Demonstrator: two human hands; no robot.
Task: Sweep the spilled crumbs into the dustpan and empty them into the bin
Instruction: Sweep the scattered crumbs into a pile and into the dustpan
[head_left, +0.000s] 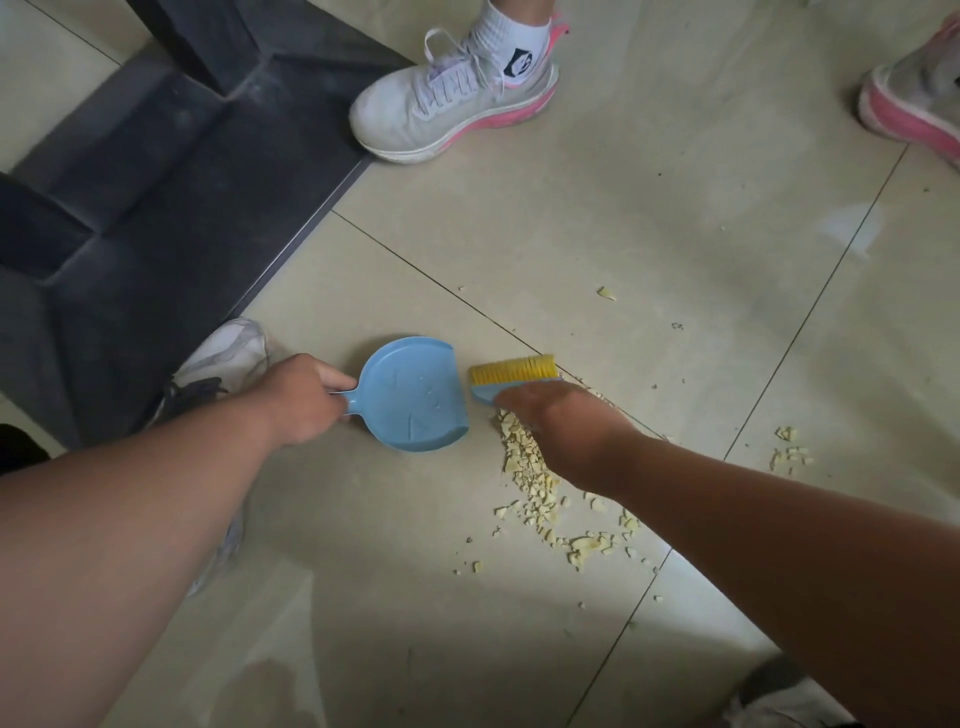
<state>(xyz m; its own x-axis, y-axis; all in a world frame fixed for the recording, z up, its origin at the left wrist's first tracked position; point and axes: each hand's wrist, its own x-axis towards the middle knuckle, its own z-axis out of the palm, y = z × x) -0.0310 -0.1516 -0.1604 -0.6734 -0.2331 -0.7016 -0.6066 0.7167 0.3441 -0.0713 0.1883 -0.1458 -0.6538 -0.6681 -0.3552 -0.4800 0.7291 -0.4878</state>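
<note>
Left forearm extended from lower left toward frame centre, wrist straight, back of left hand (304, 402) upward. Fingers curled round the short handle of the light blue round plastic dustpan (413, 395), thumb on top near the pan's neck. Dustpan flat on the beige tiled floor (675, 218), open straight edge facing right; inside of pan showing no clear crumbs.

Right forearm extended from lower right, wrist bent downward, right hand (558, 423) closed over the blue back of the small hand brush with yellow bristles (514, 370). Fingertips hidden beneath the hand; grip on the brush body evident, exact finger placement not discernible. Bristles pointing away from the wearer, tips on or just above the floor, just beside the dustpan's open edge.

Hands near each other, apart, each clamped on its own tool.

Pale yellow broken crumbs (535, 488) in an elongated pile on the floor, under and below the right hand, near the dustpan mouth. Smaller cluster well apart to the right; single fragments scattered beyond.

White and pink sneaker (452, 104) at top, beside the dark grey raised base (156, 208).
</note>
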